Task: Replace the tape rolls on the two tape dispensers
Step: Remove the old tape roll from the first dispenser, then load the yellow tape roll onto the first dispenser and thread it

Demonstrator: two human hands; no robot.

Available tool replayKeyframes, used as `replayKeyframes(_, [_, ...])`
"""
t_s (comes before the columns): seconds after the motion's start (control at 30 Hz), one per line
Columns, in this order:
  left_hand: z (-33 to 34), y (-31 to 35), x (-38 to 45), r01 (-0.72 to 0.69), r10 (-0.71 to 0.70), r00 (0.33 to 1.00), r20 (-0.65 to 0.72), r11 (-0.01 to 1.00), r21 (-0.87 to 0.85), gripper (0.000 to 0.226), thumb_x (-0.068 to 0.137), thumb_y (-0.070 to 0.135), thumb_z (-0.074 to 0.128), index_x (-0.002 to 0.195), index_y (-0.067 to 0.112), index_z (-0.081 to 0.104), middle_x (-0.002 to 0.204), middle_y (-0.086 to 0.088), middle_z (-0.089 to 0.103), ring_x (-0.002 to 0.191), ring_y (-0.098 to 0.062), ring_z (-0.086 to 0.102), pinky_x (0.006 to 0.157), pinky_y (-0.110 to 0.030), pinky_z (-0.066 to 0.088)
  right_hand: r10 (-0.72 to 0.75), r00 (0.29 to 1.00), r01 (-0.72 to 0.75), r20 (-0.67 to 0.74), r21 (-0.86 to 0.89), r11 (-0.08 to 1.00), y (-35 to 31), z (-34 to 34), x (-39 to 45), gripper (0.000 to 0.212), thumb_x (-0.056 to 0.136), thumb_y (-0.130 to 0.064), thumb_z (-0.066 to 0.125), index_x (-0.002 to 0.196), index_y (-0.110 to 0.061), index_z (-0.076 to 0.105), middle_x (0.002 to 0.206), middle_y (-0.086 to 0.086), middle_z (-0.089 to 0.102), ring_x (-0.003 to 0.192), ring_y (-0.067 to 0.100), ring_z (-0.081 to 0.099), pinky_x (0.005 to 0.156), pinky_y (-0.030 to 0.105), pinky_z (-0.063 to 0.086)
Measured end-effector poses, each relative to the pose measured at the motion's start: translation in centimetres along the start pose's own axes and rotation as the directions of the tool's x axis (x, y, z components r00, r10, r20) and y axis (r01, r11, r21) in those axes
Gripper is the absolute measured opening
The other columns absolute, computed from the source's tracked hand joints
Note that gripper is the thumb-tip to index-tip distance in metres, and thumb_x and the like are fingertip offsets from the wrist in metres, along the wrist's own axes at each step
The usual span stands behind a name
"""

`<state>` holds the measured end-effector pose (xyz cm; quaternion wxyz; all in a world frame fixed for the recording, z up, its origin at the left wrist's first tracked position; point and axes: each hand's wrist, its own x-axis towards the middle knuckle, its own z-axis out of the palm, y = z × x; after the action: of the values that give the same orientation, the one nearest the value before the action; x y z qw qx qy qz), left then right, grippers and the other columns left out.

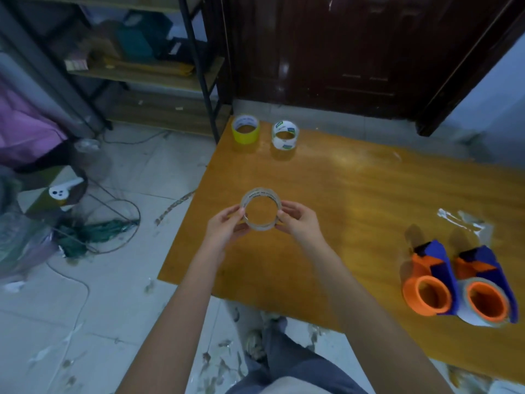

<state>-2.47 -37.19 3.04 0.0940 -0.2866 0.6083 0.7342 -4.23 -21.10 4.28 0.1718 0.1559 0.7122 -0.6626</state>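
A nearly used-up clear tape roll (pixel 260 195) hangs above the wooden table (pixel 355 194), pinched on its left side by my left hand (pixel 224 226) and on its right side by my right hand (pixel 298 223). Two orange and blue tape dispensers lie side by side at the table's right. The left dispenser (pixel 426 282) has a bare orange hub. The right dispenser (pixel 485 291) carries a clear roll around its hub. At the table's far left corner stand a yellow tape roll (pixel 245 129) and a clear tape roll with printed labels (pixel 285 135).
A crumpled strip of clear tape (pixel 460 220) lies behind the dispensers. A metal shelf rack (pixel 199 66) stands at the far left, a dark wooden door (pixel 355 52) behind the table. Cords, scraps and bags litter the tiled floor at left.
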Motion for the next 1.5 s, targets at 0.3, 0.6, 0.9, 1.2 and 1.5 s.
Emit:
replayKeyframes(0.3, [0.3, 3.3, 7.2, 0.004, -0.003, 1.000, -0.030, 1.000, 0.029, 0.043, 0.087, 0.008, 0.062, 0.128, 0.002, 0.050, 0.113, -0.016, 0.062, 0.100, -0.031, 0.064, 0.077, -0.029, 0.057, 0.007, 1.000, -0.006, 0.006, -0.022, 1.000, -2.2, 2.3, 8.4, 0.033, 0.089, -0.004, 0.058, 0.121, 0.004, 0.054, 0.119, 0.024, 0.061, 0.091, 0.025, 0.062, 0.081, 0.037, 0.055])
replayKeyframes(0.6, [0.1, 5.6, 14.0, 0.058, -0.048, 0.994, -0.093, 0.993, 0.104, 0.041, 0.088, 0.008, 0.060, 0.127, 0.003, 0.050, 0.101, -0.010, 0.060, 0.096, -0.024, 0.061, 0.085, -0.033, 0.051, 0.072, 0.989, -0.085, -0.129, -0.101, 0.991, -2.5, 6.3, 14.4, 0.030, 0.084, -0.009, 0.062, 0.113, -0.004, 0.064, 0.108, 0.016, 0.070, 0.100, 0.029, 0.067, 0.091, 0.047, 0.054])
replayKeyframes(0.9, [-2.2, 7.3, 19.9, 0.003, 0.030, 0.995, -0.092, 0.943, 0.334, 0.034, 0.089, 0.009, 0.059, 0.122, 0.003, 0.057, 0.112, -0.019, 0.063, 0.098, -0.027, 0.062, 0.085, -0.037, 0.054, 0.114, 0.968, -0.156, -0.221, -0.182, 0.971, -2.1, 10.8, 18.9, 0.022, 0.082, -0.008, 0.061, 0.103, -0.002, 0.067, 0.101, 0.019, 0.071, 0.093, 0.035, 0.067, 0.087, 0.051, 0.055])
replayKeyframes(1.2, [-3.5, 8.0, 23.3, -0.028, 0.015, 0.999, 0.029, 0.862, 0.507, 0.038, 0.090, 0.020, 0.058, 0.125, 0.004, 0.054, 0.119, -0.018, 0.062, 0.098, -0.031, 0.063, 0.087, -0.049, 0.054, 0.106, 0.968, -0.187, -0.229, -0.365, 0.912, -3.2, 12.3, 20.1, 0.029, 0.091, -0.015, 0.054, 0.114, -0.001, 0.062, 0.110, 0.017, 0.068, 0.100, 0.033, 0.065, 0.086, 0.041, 0.055])
replayKeyframes(1.5, [-4.3, 8.4, 20.7, -0.522, 0.398, 0.801, 0.448, 0.096, 0.848, 0.053, 0.082, 0.029, 0.065, 0.126, 0.007, 0.046, 0.126, -0.013, 0.051, 0.115, -0.029, 0.050, 0.092, -0.039, 0.047, -0.467, 0.859, 0.262, 0.211, -0.964, 0.047, -8.8, 11.2, 24.8, 0.058, 0.066, 0.004, 0.069, 0.122, -0.007, 0.055, 0.129, 0.014, 0.057, 0.123, 0.033, 0.050, 0.098, 0.045, 0.043])
